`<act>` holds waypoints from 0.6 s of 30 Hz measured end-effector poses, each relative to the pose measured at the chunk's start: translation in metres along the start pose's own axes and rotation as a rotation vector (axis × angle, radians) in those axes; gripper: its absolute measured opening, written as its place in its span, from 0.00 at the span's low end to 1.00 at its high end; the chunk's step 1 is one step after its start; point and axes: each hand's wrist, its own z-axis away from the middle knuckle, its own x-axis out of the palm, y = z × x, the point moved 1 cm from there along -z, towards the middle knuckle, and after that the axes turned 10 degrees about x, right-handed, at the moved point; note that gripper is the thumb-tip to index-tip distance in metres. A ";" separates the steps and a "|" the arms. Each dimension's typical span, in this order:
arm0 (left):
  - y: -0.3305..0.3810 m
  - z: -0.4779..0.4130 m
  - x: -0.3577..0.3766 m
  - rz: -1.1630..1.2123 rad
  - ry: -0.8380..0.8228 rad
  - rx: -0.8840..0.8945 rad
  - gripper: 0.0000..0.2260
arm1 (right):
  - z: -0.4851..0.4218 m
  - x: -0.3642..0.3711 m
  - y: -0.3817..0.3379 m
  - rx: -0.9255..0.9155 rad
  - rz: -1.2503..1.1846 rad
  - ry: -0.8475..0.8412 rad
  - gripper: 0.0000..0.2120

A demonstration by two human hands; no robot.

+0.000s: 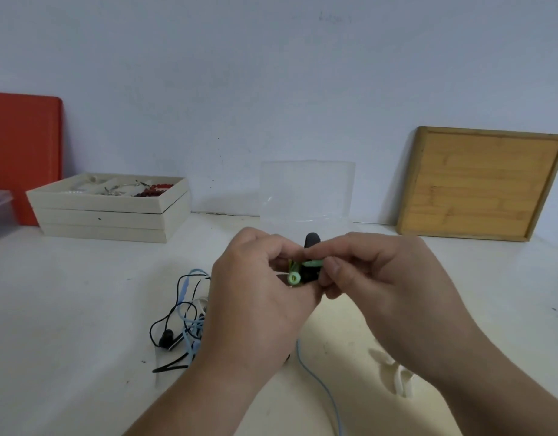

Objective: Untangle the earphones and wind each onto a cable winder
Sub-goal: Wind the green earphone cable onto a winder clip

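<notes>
both forearms fill the bottom of the view, so the hands come first. going from the left: a heap of earphones (183,325) lies on the white table (82,309), black and pale blue cords looped through one another, a black earbud at the near side. that heap looks not yet sorted, so most of the untangling is, by my reading, still to do.

next is the left hand (255,297), fingers curled around a small bundle held above the table at the middle. in it sits the green earphone (295,276), a round green end facing the camera, against a black cable winder (311,247) whose rounded tip pokes up behind the knuckles. how many turns are on it i cannot tell; the fingers hide the cord.

the right hand (375,275) meets it, thumb and forefinger pinching the green piece from the other side. this looks like winding or tucking in the end of one set.

a blue cord (321,388) trails toward the camera between the forearms. further right, a white cable winder (397,376) lies bare on the table, nothing wound on it.

one set in hand, the others waiting.
</notes>
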 end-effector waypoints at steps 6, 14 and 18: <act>0.003 -0.001 -0.003 0.030 0.072 0.020 0.12 | -0.003 -0.005 -0.001 0.141 -0.152 0.021 0.06; 0.004 -0.002 -0.005 0.075 0.052 0.063 0.13 | -0.003 -0.004 -0.001 0.184 -0.114 0.020 0.06; 0.008 -0.001 -0.006 0.229 0.000 0.056 0.09 | -0.005 -0.006 0.001 0.166 -0.082 0.021 0.07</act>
